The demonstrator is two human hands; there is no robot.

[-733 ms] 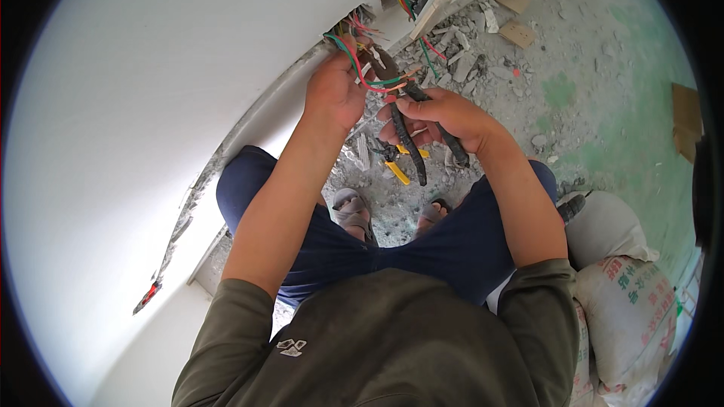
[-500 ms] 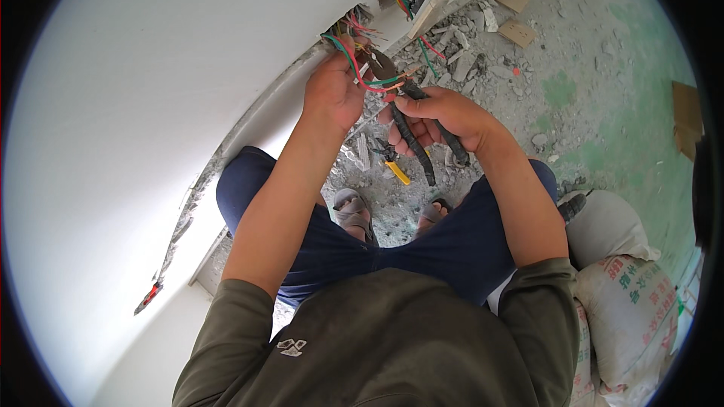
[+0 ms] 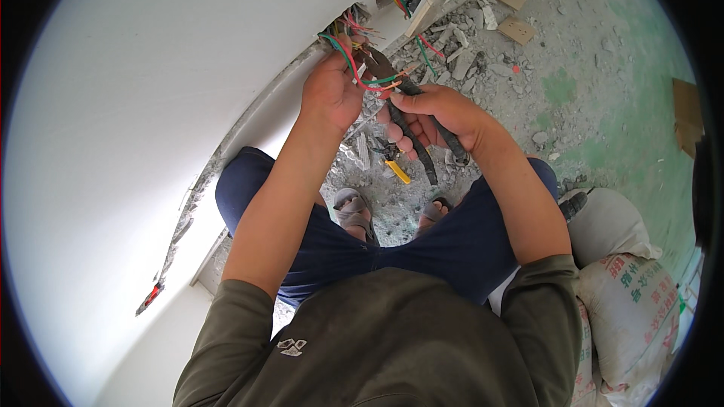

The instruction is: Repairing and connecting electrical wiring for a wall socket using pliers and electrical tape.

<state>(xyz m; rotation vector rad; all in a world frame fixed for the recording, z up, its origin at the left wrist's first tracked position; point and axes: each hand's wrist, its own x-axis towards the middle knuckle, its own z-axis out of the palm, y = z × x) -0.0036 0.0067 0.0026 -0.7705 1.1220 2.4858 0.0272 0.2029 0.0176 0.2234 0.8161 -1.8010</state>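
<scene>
My right hand (image 3: 436, 117) is closed around the black-wrapped handles of a pair of pliers (image 3: 378, 65), whose dark jaws point up and left. At the jaws, my left hand (image 3: 332, 87) has its fingers closed on the electrical wires (image 3: 349, 56); its fingertips are partly hidden. Red and green wires loop from the wall opening, past my left hand, and end in bare copper (image 3: 408, 72) by the pliers. More thin coloured wires stick out of the broken wall opening (image 3: 360, 15) just above.
Rubble (image 3: 460, 41) lies along the wall foot, with beige socket plates (image 3: 516, 32) beyond it. A yellow-handled tool (image 3: 397, 172) is on the floor between my feet. Full sacks (image 3: 630, 305) stand at my right. A red tool (image 3: 149, 298) is at the far left.
The pliers and both hands have shifted very slightly to the left. My right fingers have moved a little on the handles; the grip stays.
</scene>
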